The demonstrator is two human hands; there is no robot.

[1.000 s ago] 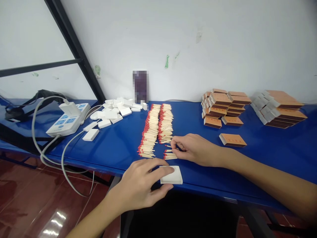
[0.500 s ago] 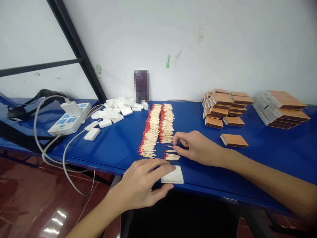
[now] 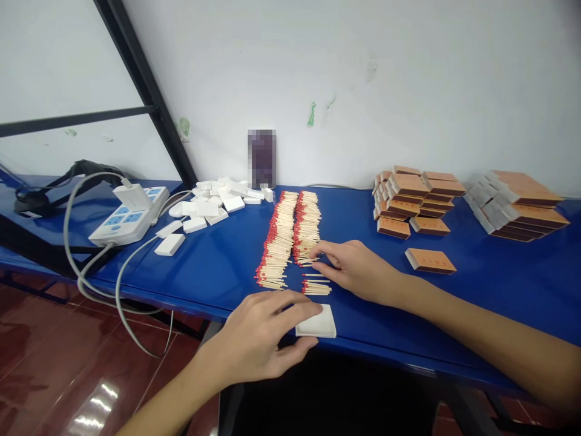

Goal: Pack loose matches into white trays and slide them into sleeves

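My left hand (image 3: 258,339) grips a white matchbox tray (image 3: 316,323) at the near edge of the blue table (image 3: 218,266), forefinger on top and thumb underneath. My right hand (image 3: 356,266) reaches to the near end of the right row of red-tipped matches (image 3: 305,226), its fingertips pinched at a match there. A small bunch of matches (image 3: 316,286) lies just below that hand. A second row of matches (image 3: 276,241) runs alongside on the left.
Loose white trays (image 3: 213,203) lie at the back left, beside a power strip (image 3: 128,215) with grey cables hanging off the edge. Orange matchbox sleeves are stacked at back right (image 3: 411,197) and far right (image 3: 517,203); one sleeve (image 3: 430,261) lies alone.
My right hand has slid up from the small bunch to the near end of the right match row. My left hand has kept its hold on the white tray.
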